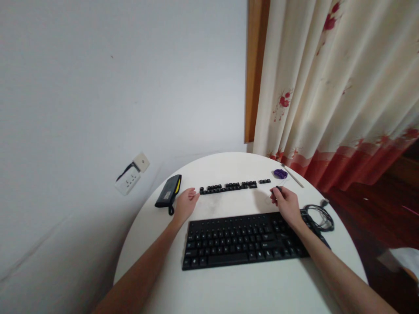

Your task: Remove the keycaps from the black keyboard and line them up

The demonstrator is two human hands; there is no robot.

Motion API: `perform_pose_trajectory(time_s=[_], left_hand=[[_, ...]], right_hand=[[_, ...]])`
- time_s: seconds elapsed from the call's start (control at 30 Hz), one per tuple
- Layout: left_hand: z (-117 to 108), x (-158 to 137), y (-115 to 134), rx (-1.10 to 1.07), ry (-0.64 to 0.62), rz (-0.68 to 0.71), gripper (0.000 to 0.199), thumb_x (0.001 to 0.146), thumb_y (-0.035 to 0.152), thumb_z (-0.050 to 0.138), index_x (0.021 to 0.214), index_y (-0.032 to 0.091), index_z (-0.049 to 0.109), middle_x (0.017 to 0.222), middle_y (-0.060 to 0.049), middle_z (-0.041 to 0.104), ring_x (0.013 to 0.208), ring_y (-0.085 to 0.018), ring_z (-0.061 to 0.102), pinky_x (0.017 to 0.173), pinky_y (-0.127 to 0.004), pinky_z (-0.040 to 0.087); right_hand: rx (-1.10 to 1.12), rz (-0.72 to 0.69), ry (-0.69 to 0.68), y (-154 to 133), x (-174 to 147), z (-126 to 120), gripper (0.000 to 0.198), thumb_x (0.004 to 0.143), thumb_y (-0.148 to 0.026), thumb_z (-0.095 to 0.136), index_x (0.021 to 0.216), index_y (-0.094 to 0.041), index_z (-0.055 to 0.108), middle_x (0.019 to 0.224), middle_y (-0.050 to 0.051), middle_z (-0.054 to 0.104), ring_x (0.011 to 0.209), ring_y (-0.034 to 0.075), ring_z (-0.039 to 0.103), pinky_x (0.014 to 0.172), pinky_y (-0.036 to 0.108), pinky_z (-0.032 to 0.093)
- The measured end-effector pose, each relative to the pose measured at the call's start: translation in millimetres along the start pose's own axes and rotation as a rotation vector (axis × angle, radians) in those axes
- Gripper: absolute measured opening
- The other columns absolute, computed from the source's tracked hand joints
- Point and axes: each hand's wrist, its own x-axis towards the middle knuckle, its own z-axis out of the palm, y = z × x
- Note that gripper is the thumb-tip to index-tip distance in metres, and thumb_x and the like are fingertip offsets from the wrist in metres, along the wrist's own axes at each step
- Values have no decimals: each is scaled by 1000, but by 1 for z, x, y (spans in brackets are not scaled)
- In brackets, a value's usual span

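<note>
My left hand (186,203) rests on the white round table at the left end of a row of loose black keycaps (232,186). Its fingers are slightly bent and apart, with nothing seen in them; whether the fingertips touch the nearest keycap I cannot tell. Above the table, past the far edge of the black keyboard (229,240), my right hand (285,204) is closed in a pinch on a small dark thing (278,189), mostly hidden by the fingers. A faint thin loop shows beside these fingertips. My right forearm crosses over the keyboard's right part and hides some keys.
A black pouch (168,191) with a yellow edge lies left of my left hand. Toward the back right are a purple cloth (280,174) and a thin brush (293,176). A coiled black cable (322,218) lies at right. The wall socket (128,179) and curtain (314,87) border the table.
</note>
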Motion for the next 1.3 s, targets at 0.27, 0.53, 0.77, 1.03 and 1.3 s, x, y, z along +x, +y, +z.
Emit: perform_pose_trajectory(time_s=[0.27, 0.53, 0.77, 1.03, 1.3], left_hand=[[4, -6, 0, -71, -27, 40, 40, 89, 23, 40, 125, 13, 54, 120, -12, 68, 114, -20, 63, 104, -37, 46], [5, -9, 5, -55, -38, 56, 38, 88, 23, 41, 120, 14, 59, 125, -13, 65, 119, -21, 60, 107, -39, 43], [5, -9, 5, -34, -50, 63, 38, 88, 26, 43, 120, 15, 61, 124, -11, 65, 122, -22, 58, 111, -40, 39], [11, -11, 5, -70, -136, 38, 47, 89, 24, 40, 131, 12, 55, 135, -11, 59, 129, -20, 53, 115, -38, 34], [8, -11, 11, -56, -159, 34, 48, 88, 22, 40, 133, 13, 55, 135, -9, 59, 130, -21, 51, 116, -40, 34]], right_hand=[[-22, 2, -7, -3, -1, -1, 39, 88, -50, 55, 77, -15, 67, 61, 4, 64, 53, 16, 56, 51, 27, 42], [-13, 6, -17, -2, -1, 0, 39, 88, -51, 56, 77, -15, 67, 61, 4, 64, 54, 16, 56, 51, 27, 43], [-5, 11, -20, 0, 1, 0, 42, 86, -54, 56, 78, -15, 68, 62, 5, 66, 53, 17, 57, 51, 27, 43], [-8, 5, -26, -2, -1, 0, 43, 86, -55, 56, 77, -15, 68, 60, 5, 65, 53, 17, 56, 51, 27, 43], [-15, 1, -30, -3, 0, 0, 42, 87, -54, 55, 79, -15, 68, 61, 5, 65, 53, 17, 56, 52, 28, 42]])
